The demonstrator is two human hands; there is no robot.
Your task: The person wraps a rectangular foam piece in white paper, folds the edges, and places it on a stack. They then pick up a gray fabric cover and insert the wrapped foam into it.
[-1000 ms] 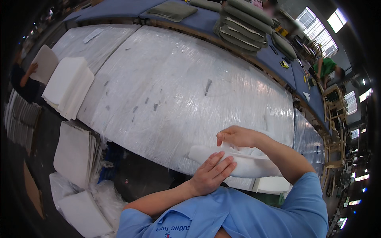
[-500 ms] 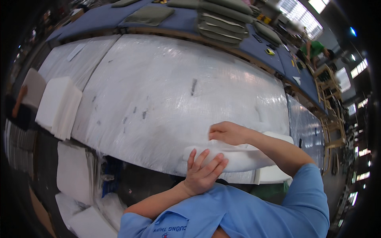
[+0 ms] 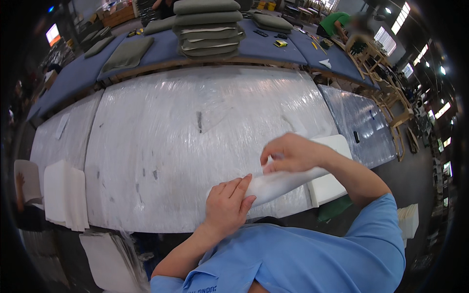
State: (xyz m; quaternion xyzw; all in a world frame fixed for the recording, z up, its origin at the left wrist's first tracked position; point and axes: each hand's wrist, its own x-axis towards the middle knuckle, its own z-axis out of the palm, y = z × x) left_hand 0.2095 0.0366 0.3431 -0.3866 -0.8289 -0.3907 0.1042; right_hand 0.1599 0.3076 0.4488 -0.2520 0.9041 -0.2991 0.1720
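A white padded piece (image 3: 281,184), soft-looking and thin-skinned, lies across the near edge of the plastic-wrapped table, its right part beneath my right forearm. My left hand (image 3: 227,202) is closed on its left end, fingers held together and thumb along the near side. Just above its far edge, my right hand (image 3: 292,154) has its fingers curled in toward the thumb; motion smears the fingertips, and whatever they pinch is hidden. Partly under the padded piece, to the right, sit white foam pads (image 3: 328,188).
The plastic-wrapped table (image 3: 161,122) fills the middle. Beyond it, a blue-topped bench (image 3: 268,51) carries a stack of grey-green cushions (image 3: 207,29). White foam pads (image 3: 63,195) stand at the left, beside another person's hand. Wooden chair frames (image 3: 391,105) stand at right.
My view has swung, so the table sits differently. My left hand has shifted from the padded piece's top to its left end. My right hand stays above the piece, fingers curled.
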